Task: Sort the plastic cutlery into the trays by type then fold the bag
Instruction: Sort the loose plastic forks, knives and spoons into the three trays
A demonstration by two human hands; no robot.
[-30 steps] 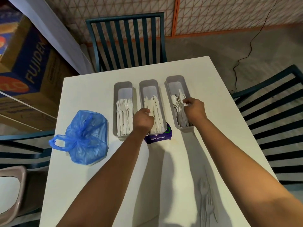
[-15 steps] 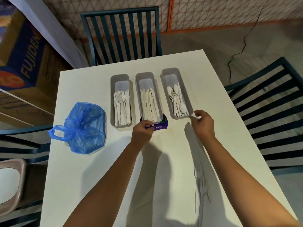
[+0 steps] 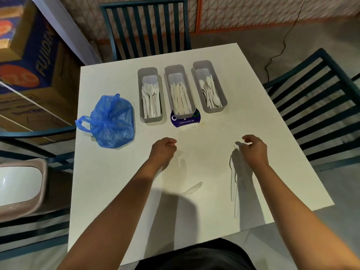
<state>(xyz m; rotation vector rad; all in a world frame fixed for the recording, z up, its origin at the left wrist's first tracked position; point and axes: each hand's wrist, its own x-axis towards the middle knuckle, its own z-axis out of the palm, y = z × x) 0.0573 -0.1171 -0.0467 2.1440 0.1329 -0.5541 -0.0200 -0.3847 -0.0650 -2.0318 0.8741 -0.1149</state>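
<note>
Three grey trays stand side by side at the far middle of the white table (image 3: 109, 191). The left tray (image 3: 149, 118) holds forks, the middle tray (image 3: 180, 70) knives, the right tray (image 3: 224, 102) spoons. A crumpled blue plastic bag (image 3: 112, 121) lies left of them. A loose white knife (image 3: 192, 189) lies between my forearms. A few loose forks (image 3: 233, 182) lie in shadow beside my right wrist. My left hand (image 3: 163, 150) hovers in front of the trays, fingers curled, holding nothing. My right hand (image 3: 253, 151) hangs over the forks' tips with loosely curled fingers.
A purple card (image 3: 185, 120) sticks out from under the middle tray. Dark slatted chairs stand at the far side (image 3: 144, 26), at the right (image 3: 321, 106) and at the left. A pink bin (image 3: 21, 190) and cardboard boxes (image 3: 29, 61) are at the left.
Both hands have pulled back from the knife and spoon trays toward me. The camera view has tilted, bringing the near table edge and the loose knife into sight.
</note>
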